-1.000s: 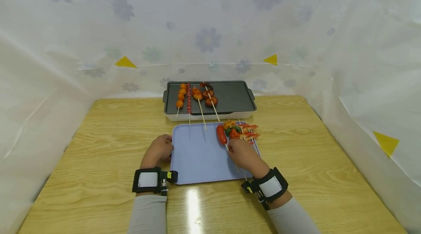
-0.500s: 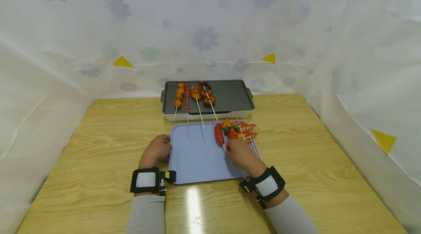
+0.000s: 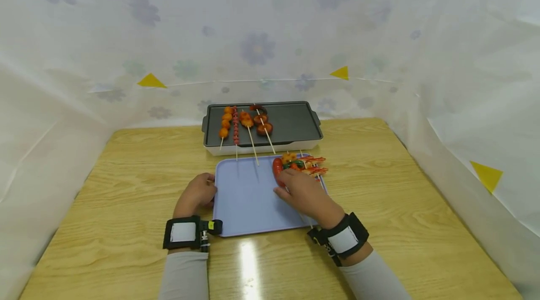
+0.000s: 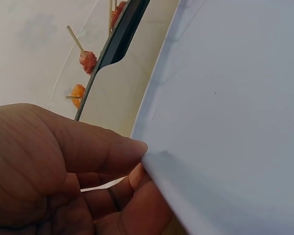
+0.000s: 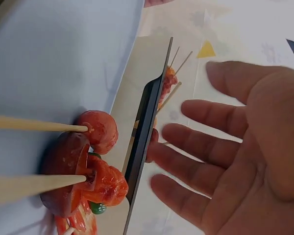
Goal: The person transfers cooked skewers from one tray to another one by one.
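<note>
My left hand (image 3: 198,191) pinches the left edge of a pale blue tray (image 3: 246,197); in the left wrist view its thumb lies on the rim and the other fingers are beneath. Over the tray's right side is my right hand (image 3: 308,194). Seen from the right wrist, this hand (image 5: 235,142) has its fingers spread and nothing in them. Below it a sausage skewer (image 3: 276,168) lies on the tray, partly covered by the hand in the head view. Shrimp skewers (image 3: 315,168) and other skewers lie bunched beside the sausage.
Behind the tray stands a dark griddle (image 3: 295,122) with a white base. Its left half bears skewers of orange balls (image 3: 225,124), pink pieces (image 3: 236,129), a browned piece (image 3: 246,120) and brown slices (image 3: 264,128). Several sticks jut over its front edge towards the tray.
My right hand has loosened from its curled pose by the sausage stick and spread its fingers, shifting slightly over the sausage. My left hand keeps its place on the tray.
</note>
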